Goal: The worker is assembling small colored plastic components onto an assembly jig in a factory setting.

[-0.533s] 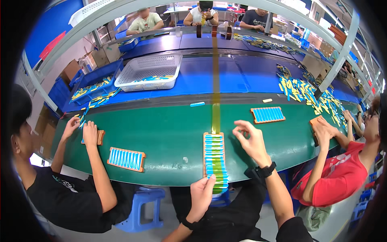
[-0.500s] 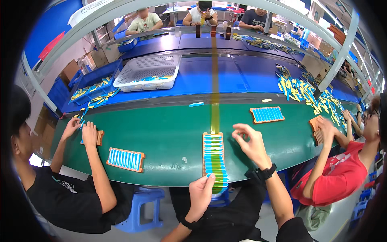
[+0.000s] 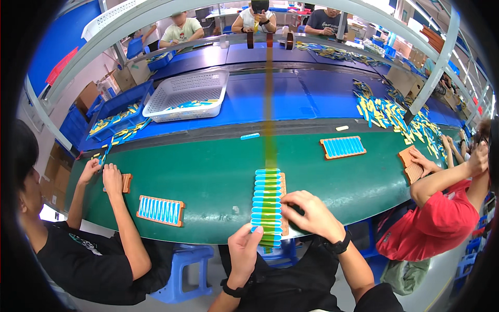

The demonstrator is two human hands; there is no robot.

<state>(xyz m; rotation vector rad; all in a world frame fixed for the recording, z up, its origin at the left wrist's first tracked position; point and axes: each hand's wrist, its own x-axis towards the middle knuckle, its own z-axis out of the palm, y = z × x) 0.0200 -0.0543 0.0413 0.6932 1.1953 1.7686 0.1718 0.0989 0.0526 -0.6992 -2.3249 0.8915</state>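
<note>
A long brown tray (image 3: 283, 183) full of light blue cell-like sticks (image 3: 266, 197) lies lengthwise at the near edge of the green belt (image 3: 208, 177). A translucent amber tape strip (image 3: 268, 114) runs from the far rail down over the sticks. My left hand (image 3: 244, 248) holds the near end of the row at the belt edge, thumb on top. My right hand (image 3: 311, 213) rests flat on the tray's right side, fingers touching the sticks. A black watch is on each wrist.
A person on the left works a small brown tray (image 3: 126, 182), with a filled tray (image 3: 160, 210) beside them. A person in red on the right handles another brown tray (image 3: 410, 164). A filled tray (image 3: 342, 147) and a white basket (image 3: 189, 94) lie farther back.
My right hand came down from above the belt onto the tray's right side. My left hand rose to grip the near end of the row.
</note>
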